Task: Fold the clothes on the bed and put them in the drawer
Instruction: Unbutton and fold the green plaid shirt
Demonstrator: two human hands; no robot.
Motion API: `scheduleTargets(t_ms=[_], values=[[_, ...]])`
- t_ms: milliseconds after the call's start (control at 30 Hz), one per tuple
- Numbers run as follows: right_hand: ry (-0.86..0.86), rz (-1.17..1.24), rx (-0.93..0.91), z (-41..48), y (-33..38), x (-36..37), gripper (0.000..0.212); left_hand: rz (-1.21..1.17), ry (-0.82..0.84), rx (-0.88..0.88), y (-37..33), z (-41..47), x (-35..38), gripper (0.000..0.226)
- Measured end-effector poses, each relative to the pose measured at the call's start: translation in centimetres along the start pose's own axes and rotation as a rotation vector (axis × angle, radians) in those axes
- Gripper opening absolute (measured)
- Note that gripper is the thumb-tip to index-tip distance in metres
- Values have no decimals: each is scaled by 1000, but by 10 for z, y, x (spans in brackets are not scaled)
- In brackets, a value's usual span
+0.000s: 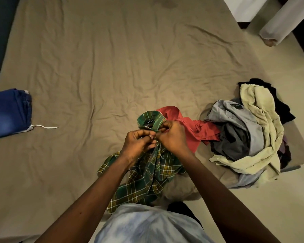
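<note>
Head camera view, looking down at a green and yellow plaid shirt [147, 172] held up at the near edge of a bed [95, 67]. The left hand [139, 142] and right hand [172, 137] meet just below the shirt's collar [150, 119]. Both sets of fingers are curled tight, pinching the fabric between thumb and fingertips. The rest of the shirt hangs bunched below the hands onto the sheet. A red garment [191, 130] lies just behind the right hand, touching a heap of unfolded clothes [249, 137] that covers the bed's near right corner. Folded blue jeans [9, 113] sit at the left edge, well apart. Wrinkled tan sheet stretches wide beyond and to the left of the hands.
</note>
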State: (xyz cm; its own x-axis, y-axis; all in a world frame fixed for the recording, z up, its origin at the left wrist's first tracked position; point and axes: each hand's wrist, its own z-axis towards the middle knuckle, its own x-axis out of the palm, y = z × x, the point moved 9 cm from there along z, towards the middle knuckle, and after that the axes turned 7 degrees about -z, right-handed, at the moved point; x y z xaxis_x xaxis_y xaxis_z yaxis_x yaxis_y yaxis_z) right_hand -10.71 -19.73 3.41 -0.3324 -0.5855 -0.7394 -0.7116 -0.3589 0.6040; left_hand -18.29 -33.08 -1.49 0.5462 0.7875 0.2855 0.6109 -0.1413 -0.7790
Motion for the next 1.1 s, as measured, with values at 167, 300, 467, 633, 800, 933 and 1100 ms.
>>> scheduleTargets(t_ms=[167,300,467,633,800,933,1100], values=[[-41,178,222,-6,-20,4,23,148,-30,54,4,0,9,13],[-139,120,225,-9,-16,-3,33,395,28,190,-1,-6,26,32],[3,422,173,-4,-7,-4,23,389,-179,345,-26,-9,15,33],[-56,481,26,-3,-8,-21,31,28,-41,177,-30,-1,20,14],[-195,222,-197,-16,15,-26,31,-64,-204,83,-20,-1,19,8],[-157,413,-106,-18,2,-22,27,-180,-119,-33,-13,-4,19,11],[-115,511,-57,-21,-1,-15,22,-90,-78,-20,-24,-6,20,17]])
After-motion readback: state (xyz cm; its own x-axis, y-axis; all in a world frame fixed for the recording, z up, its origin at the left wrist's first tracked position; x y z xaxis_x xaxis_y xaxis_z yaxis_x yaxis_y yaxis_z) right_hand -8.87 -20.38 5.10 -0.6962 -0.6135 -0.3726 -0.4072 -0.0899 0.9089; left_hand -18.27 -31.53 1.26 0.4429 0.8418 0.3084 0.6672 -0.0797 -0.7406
